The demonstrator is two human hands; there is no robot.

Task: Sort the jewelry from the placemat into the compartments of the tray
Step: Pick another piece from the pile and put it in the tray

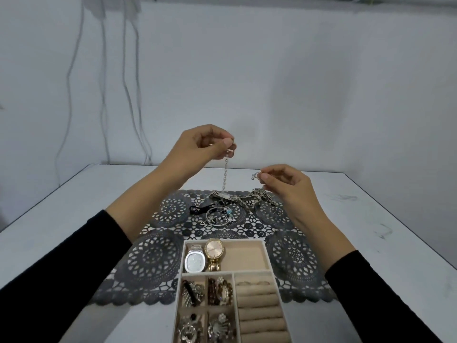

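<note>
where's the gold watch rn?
Head view, bottom centre: the gold watch lies in the tray's far wide compartment, touching the silver watch on its left.

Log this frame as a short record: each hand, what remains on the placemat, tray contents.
left hand: raised, pinching a silver chain that hangs straight down
right hand: pinching a small silver piece
placemat: several silver pieces, a charm bracelet, a black item
tray: two watches in the far compartment, rings in the rolls, small compartments filled

shiny metal chain (225,175), lacy matt grey placemat (153,258), beige velvety tray (249,253), glossy watches (205,258)
</note>
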